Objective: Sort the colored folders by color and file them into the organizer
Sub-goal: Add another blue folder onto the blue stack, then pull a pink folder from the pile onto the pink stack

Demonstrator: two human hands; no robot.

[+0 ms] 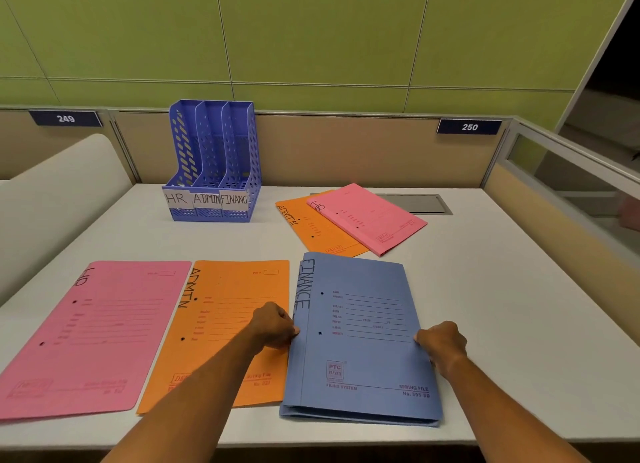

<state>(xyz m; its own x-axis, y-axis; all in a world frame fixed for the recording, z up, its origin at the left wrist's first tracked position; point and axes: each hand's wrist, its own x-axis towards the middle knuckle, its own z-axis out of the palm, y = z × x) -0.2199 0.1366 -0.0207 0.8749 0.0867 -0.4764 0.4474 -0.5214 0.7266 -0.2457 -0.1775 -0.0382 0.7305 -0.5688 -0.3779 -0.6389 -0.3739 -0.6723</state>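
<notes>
2 hands grip the blue FINANCE folder (360, 341) at the desk's (502, 306) near edge: its spine is pinched by the left hand (273, 325), its opposite edge by the right hand (441, 343).

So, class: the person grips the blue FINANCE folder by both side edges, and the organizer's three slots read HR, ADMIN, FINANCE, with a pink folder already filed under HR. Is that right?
One detail is wrong. The head view shows all three slots of the organizer empty; no pink folder is filed. The rest holds: left hand and right hand grip the blue FINANCE folder by its side edges.
</notes>
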